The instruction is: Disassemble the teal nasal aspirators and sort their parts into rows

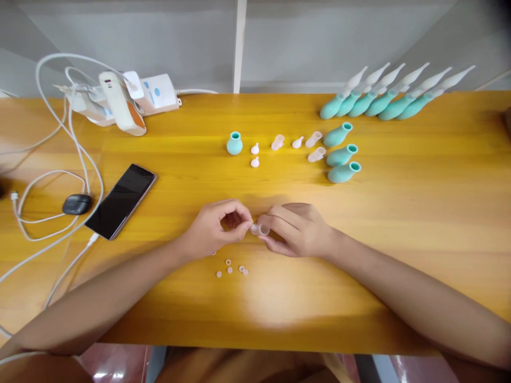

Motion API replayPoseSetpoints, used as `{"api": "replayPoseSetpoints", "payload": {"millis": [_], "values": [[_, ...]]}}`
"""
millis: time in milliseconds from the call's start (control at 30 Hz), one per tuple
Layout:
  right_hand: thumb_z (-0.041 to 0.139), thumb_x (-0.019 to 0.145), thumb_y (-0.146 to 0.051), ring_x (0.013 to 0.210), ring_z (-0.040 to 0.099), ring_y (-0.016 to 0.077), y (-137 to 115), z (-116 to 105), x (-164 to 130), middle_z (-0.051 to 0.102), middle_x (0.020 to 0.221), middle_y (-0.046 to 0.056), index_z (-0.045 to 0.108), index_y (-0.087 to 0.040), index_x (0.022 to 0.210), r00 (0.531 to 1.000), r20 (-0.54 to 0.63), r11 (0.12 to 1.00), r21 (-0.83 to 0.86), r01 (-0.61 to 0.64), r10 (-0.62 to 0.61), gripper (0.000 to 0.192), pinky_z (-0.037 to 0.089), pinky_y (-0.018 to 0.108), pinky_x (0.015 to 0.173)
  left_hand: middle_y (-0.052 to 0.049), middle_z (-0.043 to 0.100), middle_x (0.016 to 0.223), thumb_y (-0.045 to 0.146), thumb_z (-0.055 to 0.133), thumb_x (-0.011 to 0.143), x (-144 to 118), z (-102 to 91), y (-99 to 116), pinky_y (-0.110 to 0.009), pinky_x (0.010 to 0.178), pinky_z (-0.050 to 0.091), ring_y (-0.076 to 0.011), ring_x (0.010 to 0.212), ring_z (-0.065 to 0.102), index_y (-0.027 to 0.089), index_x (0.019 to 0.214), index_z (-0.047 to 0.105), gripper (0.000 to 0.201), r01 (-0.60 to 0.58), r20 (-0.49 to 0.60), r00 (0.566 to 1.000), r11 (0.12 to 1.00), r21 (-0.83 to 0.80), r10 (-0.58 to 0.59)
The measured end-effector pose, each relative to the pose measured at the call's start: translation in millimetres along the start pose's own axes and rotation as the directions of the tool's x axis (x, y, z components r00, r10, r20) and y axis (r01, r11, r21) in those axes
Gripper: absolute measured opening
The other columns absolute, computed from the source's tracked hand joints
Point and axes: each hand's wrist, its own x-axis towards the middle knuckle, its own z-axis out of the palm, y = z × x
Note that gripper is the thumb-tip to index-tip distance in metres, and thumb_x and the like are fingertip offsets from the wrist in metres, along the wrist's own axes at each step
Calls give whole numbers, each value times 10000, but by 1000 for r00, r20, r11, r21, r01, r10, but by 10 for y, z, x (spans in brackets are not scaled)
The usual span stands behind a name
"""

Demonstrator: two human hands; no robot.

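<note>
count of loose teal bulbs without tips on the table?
4. One stands upright left of the small clear parts; three lie on their sides in a column at right: top, middle, bottom. None looks hidden.

A glossy yellow wooden table point(419, 213) fills the view, reflecting soft light near its front edge. Behind it stands a pale grey wall point(311, 42) split by 1 white vertical strip point(240, 45). Reddish floor point(115, 364) shows below.
</note>
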Motion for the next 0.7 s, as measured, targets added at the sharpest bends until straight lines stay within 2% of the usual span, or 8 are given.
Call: {"api": "replayPoseSetpoints", "payload": {"millis": [267,500,700], "values": [[647,1042,-239,589,519,110,-5,0,6,657,809,-31,592,-200,1088,1000,-19,1000,-17,-13,13,82,402,283,565,-12,678,885,251,659,1003,19,-8,26,-257,711,492,-124,762,602,187,949,665,84,-67,24,998,997,40,66],[638,1057,-247,582,504,110,-4,0,7,666,804,-30,597,-208,1094,999,-44,999,-41,-13,12,68,416,275,558,-14,672,915,306,647,1051,17,-34,22,-267,734,486,-135,798,601,194,993,672,129,-71,68,995,996,59,67],[632,1062,-247,594,534,106,2,-2,18,698,839,-15,599,-195,1089,996,-86,1000,-14,-8,7,67,439,271,573,-43,673,974,424,589,1105,18,-76,3,-289,751,511,-137,790,632,177,1012,693,284,-4,103,995,992,-125,17]]}}
